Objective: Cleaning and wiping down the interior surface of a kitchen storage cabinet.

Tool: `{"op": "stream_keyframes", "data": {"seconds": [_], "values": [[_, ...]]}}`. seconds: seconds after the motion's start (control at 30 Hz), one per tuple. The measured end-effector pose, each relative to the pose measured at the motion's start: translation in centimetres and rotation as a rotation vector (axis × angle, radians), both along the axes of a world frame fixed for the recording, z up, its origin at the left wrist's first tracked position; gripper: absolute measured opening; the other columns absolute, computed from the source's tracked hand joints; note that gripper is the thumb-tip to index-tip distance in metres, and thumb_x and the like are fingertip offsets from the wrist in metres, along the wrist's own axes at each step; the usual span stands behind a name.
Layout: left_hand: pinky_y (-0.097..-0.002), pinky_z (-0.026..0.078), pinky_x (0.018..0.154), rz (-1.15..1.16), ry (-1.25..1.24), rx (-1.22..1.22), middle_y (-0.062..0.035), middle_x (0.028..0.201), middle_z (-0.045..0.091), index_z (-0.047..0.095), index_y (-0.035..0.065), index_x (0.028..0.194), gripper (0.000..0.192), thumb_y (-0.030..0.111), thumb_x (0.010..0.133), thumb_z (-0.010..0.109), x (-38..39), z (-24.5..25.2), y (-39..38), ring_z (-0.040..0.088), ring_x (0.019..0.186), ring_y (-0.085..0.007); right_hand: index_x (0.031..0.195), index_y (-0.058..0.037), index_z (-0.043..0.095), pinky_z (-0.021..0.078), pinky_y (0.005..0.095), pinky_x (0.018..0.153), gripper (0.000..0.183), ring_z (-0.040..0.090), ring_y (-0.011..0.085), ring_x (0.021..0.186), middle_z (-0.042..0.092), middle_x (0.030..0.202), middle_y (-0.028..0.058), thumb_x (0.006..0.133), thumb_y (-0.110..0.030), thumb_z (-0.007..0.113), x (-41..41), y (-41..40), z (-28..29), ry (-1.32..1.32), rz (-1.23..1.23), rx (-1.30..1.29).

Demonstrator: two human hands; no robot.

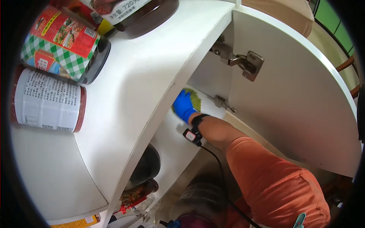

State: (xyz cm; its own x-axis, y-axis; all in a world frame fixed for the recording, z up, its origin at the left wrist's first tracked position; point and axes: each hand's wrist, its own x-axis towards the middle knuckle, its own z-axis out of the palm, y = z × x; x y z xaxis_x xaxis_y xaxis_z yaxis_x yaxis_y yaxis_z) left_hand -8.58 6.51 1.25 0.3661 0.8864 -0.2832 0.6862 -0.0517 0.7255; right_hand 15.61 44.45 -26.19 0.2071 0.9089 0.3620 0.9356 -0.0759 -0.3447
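My right hand (184,107), in a blue glove, is inside the lower compartment of a white cabinet, pressing on a bunched green cloth (195,99) against the white shelf (171,129). The glove covers part of the cloth, and the upper board hides some of the fingertips. A black strap with a small device (192,136) is around my right wrist, and a cable runs down from it. My left hand is out of view. Nearer the bottom of the picture, a dark round container (146,165) and glass bottles (142,189) lie or stand in the same compartment.
The open cabinet door (285,85) with metal hinges (253,65) is to the right. On the upper board (137,85) are a jar with a checked label (62,48), a white-labelled tub (48,99) and a brown container (151,20). A large clear bottle (196,196) is below.
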Motion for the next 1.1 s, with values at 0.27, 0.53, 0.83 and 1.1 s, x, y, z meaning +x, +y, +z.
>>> {"op": "stream_keyframes", "data": {"seconds": [0.27,0.53,0.83,1.1], "values": [[-0.0376,0.011,0.100,0.017,0.008,-0.015,-0.0153,0.130,0.027,0.025,0.0005,0.126,0.075,0.039,0.071,0.058,-0.2,0.1,0.5,0.021,0.122,-0.0283,0.088,-0.0144,0.058,0.0363,0.0457,0.074,0.023,0.046,0.0307,0.094,0.049,0.098,0.0142,0.070,-0.028,0.051,3.7,-1.9,0.6,-0.143,0.028,-0.112],[-0.0394,0.013,0.100,-0.033,-0.020,0.075,-0.0167,0.127,0.033,0.030,0.0001,0.124,0.070,0.043,0.073,0.053,1.0,0.9,1.1,0.023,0.121,-0.0301,0.069,-0.0090,0.055,0.0379,0.0371,0.054,0.014,0.049,0.0280,0.074,0.050,0.076,0.0098,0.066,-0.021,0.050,-5.0,-16.8,1.2,0.021,0.503,0.140],[-0.0287,0.043,0.068,0.623,-0.019,0.079,-0.0074,0.091,0.054,0.050,0.0006,0.106,0.033,0.006,0.074,0.058,3.2,2.6,-3.5,0.051,0.078,-0.0158,0.071,-0.0136,0.057,0.0417,0.0380,0.058,0.013,0.050,0.0264,0.079,0.051,0.080,0.0086,0.065,-0.024,0.053,3.8,-15.6,1.4,0.137,0.491,0.088],[-0.0156,0.034,0.049,0.787,-0.299,-0.284,0.0014,0.071,0.052,0.058,0.0020,0.091,0.017,0.005,0.075,0.058,5.0,4.1,-1.8,0.042,0.055,-0.0043,0.090,-0.0113,0.059,0.0445,0.0369,0.069,0.028,0.054,0.0243,0.085,0.053,0.102,0.0116,0.064,-0.023,0.058,6.7,-24.3,2.3,0.128,0.650,-1.123]]}}
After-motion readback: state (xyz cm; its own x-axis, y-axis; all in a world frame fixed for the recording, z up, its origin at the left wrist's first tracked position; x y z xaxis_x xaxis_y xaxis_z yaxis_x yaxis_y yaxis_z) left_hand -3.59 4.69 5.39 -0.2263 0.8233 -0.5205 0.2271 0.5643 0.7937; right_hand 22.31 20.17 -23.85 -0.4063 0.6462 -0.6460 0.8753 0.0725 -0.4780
